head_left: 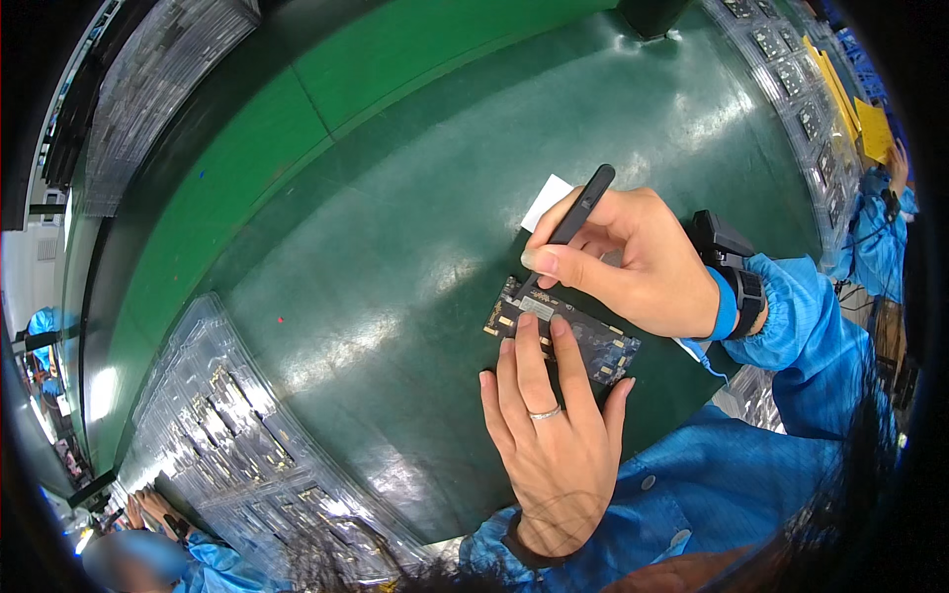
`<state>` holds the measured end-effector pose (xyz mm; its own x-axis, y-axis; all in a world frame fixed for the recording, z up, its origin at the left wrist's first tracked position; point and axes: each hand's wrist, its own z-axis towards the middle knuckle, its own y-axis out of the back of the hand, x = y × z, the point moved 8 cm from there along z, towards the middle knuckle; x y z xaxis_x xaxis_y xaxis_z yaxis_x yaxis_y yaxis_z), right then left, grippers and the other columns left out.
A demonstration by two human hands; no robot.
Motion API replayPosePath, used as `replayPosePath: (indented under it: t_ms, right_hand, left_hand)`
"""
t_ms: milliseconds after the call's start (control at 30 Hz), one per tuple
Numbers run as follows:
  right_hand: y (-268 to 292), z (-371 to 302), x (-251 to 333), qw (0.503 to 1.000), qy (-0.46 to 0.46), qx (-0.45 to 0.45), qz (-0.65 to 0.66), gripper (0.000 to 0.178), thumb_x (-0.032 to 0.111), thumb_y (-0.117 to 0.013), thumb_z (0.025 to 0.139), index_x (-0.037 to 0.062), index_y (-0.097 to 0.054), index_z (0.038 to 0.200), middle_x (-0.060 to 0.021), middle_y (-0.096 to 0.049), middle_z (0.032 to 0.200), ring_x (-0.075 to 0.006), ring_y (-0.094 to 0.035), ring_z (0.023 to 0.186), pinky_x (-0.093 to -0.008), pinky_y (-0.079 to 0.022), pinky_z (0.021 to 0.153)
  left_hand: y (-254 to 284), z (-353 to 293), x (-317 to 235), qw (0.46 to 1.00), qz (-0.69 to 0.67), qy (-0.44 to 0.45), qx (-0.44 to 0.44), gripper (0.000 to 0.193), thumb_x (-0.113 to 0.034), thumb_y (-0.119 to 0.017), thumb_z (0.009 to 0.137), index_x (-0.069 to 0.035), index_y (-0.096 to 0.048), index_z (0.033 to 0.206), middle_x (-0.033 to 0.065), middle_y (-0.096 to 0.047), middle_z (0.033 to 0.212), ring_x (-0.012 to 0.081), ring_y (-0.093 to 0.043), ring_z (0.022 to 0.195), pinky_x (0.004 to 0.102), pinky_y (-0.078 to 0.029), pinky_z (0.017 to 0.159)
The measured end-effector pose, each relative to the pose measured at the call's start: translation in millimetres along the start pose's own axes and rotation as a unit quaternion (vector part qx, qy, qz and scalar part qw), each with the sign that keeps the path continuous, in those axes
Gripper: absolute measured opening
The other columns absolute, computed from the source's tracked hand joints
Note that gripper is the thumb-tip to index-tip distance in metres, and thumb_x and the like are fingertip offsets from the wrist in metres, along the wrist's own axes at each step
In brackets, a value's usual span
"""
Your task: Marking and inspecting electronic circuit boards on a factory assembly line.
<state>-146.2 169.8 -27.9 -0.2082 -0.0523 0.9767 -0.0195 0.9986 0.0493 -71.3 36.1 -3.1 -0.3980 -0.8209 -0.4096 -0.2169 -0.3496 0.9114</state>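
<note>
Well, the board (599, 343) lay on the green table (386, 247), its long side slanting from far left to near right. The left hand (561, 450), fingers a bit spread, touched it, so it was nearer. The right hand (643, 262), on the far side, pinched a black tool (584, 206), tip down at the board's far-left end (I couldn't tell if it touched).

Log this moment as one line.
left grip: touching circuit board | right grip: holding black pen-shaped tool, tip at board | surface: green worktop
</note>
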Motion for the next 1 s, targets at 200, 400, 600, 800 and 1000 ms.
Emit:
replayPosePath:
  t_ms: [200, 400, 600, 800, 1000]
  right_hand:
    - [1, -1, 0, 1.0, 0.001, -0.001, -0.011, 0.013, 0.006, -0.07, 0.098, -0.0032, -0.069, 0.107, -0.0061, -0.071, 0.097, -0.0113, -0.069, 0.09, -0.0276, -0.056, 0.08]
    - [1, -1, 0, 1.0, 0.011, -0.002, -0.028, 0.013, 0.006, -0.07, 0.098, -0.0033, -0.069, 0.106, -0.0068, -0.072, 0.096, -0.0115, -0.07, 0.089, -0.0276, -0.056, 0.079]
    - [1, -2, 3, 0.998, 0.037, -0.001, -0.051, 0.014, 0.006, -0.071, 0.097, -0.0039, -0.069, 0.107, -0.0085, -0.073, 0.095, -0.0125, -0.071, 0.088, -0.0275, -0.057, 0.078]
    - [2, 1, 6, 0.997, 0.069, -0.005, -0.018, 0.019, 0.013, -0.074, 0.096, -0.003, -0.07, 0.106, -0.0117, -0.077, 0.09, -0.0146, -0.075, 0.083, -0.0266, -0.058, 0.071]
    - [-2, 2, 37, 0.963, 0.189, 0.148, -0.123, 0.022, 0.011, -0.077, 0.092, 0.0024, -0.077, 0.113, -0.0141, -0.076, 0.1, -0.0227, -0.076, 0.093, -0.0291, -0.061, 0.077]
  left_hand:
    - [0, 0, -1, 1.0, 0.002, 0.001, 0.0, 0.083, -0.045, -0.083, 0.08, -0.002, -0.054, 0.145, 0.0192, -0.043, 0.154, 0.0369, -0.048, 0.134, 0.0561, -0.044, 0.11]
    - [0, 0, -1, 1.0, 0.009, 0.001, -0.002, 0.083, -0.046, -0.082, 0.081, -0.002, -0.054, 0.145, 0.0192, -0.043, 0.154, 0.0369, -0.048, 0.134, 0.0558, -0.044, 0.109]
    - [3, 3, -4, 1.0, -0.001, -0.023, -0.004, 0.087, -0.048, -0.078, 0.084, 0.002, -0.046, 0.147, 0.0284, -0.04, 0.156, 0.0443, -0.046, 0.132, 0.0588, -0.039, 0.109]
    - [-1, 4, -7, 0.999, 0.039, -0.022, -0.001, 0.09, -0.055, -0.074, 0.085, 0.003, -0.045, 0.147, 0.0287, -0.042, 0.155, 0.045, -0.049, 0.13, 0.059, -0.042, 0.107]
    - [-7, 5, -12, 0.996, 0.086, -0.011, 0.005, 0.092, -0.059, -0.072, 0.085, 0.004, -0.045, 0.147, 0.0295, -0.045, 0.152, 0.045, -0.05, 0.13, 0.0598, -0.042, 0.109]
